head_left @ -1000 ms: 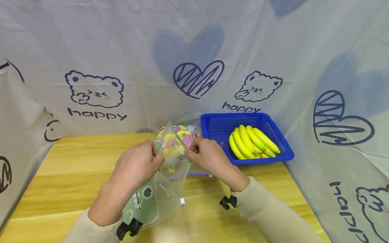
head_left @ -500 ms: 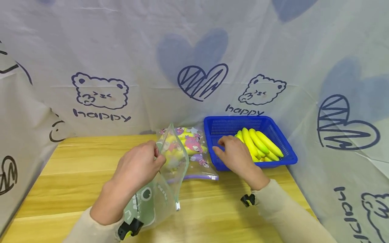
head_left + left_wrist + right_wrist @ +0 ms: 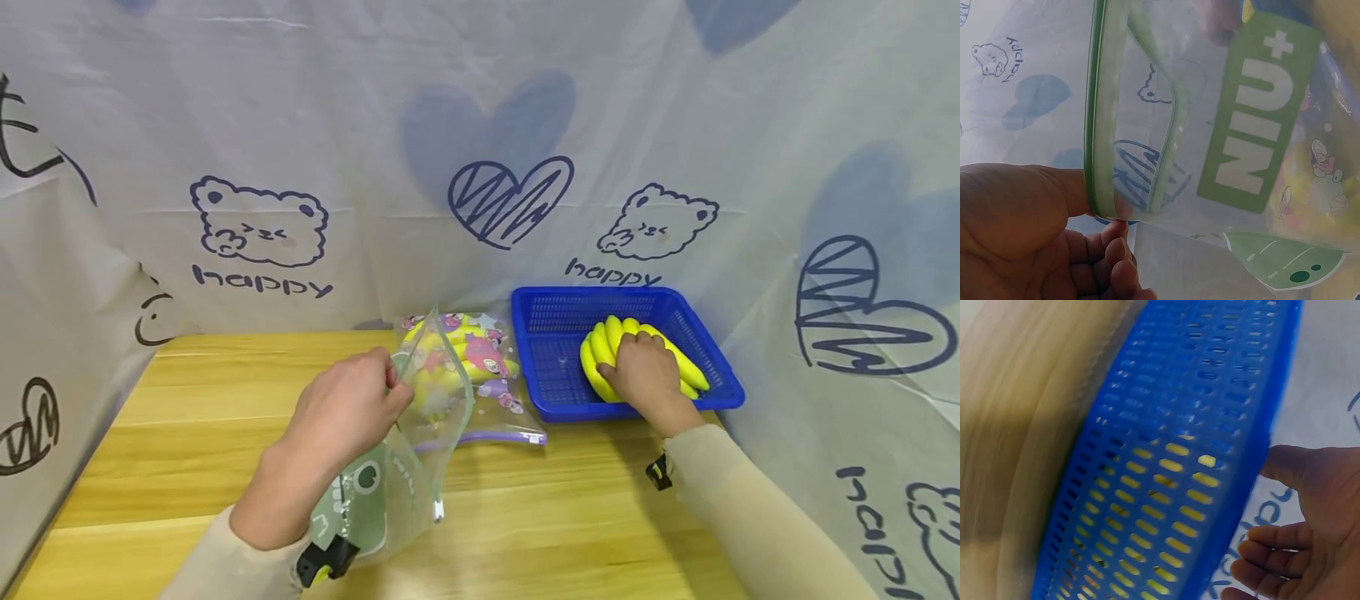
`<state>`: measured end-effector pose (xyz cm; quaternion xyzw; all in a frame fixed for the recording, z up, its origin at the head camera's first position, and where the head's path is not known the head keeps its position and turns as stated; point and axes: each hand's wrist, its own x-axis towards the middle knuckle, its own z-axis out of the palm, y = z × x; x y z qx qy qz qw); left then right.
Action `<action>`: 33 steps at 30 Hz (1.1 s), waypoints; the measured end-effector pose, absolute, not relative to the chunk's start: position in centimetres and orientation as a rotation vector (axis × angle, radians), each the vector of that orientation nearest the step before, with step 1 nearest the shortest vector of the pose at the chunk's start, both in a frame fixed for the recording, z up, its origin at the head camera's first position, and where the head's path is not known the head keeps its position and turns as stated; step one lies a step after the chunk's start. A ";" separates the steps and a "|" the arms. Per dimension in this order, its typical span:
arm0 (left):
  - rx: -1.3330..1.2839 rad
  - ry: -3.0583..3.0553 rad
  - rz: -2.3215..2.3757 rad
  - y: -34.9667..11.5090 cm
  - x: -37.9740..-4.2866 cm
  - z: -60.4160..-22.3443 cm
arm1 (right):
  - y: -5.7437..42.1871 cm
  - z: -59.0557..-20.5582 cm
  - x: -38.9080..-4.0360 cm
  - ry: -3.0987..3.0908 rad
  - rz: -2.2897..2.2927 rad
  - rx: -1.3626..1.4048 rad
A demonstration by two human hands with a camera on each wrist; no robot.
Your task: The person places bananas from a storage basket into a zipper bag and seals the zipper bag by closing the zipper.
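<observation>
My left hand (image 3: 341,417) pinches the top edge of a clear zip bag (image 3: 1247,119) with green print, between thumb and fingertips. The bag's mouth gapes, and its white slider (image 3: 438,510) hangs at the lower right corner. My right hand (image 3: 647,375) is over a bunch of yellow bananas (image 3: 597,354) in a blue basket (image 3: 551,412), overlapping the fruit in the head view. In the right wrist view its fingers (image 3: 1272,559) are loosely bent above the basket's rim, and the bananas show only through the slots.
A second zip bag (image 3: 498,408), printed in pink with a purple zip and yellow fruit inside, lies behind the green one, left of the basket. The wooden table (image 3: 525,517) backs onto a printed cloth (image 3: 375,125) that also hangs at both sides.
My right hand has let go of the green bag's edge and moved right, over the bananas in the basket. My left hand keeps pinching the bag.
</observation>
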<state>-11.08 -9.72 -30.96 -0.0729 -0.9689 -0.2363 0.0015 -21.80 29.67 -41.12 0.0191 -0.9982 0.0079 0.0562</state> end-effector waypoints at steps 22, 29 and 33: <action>-0.230 -3.057 -0.728 -9.6 -10.9 -31.3 | 30.5 -42.0 -23.9 -3.214 0.293 -0.250; -0.222 -3.068 -0.728 -9.6 -10.8 -31.4 | 29.9 -41.5 -24.7 -3.225 0.693 -0.074; -0.224 -3.074 -0.732 -9.5 -10.8 -31.4 | 30.2 -41.3 -25.1 -3.209 0.779 -0.022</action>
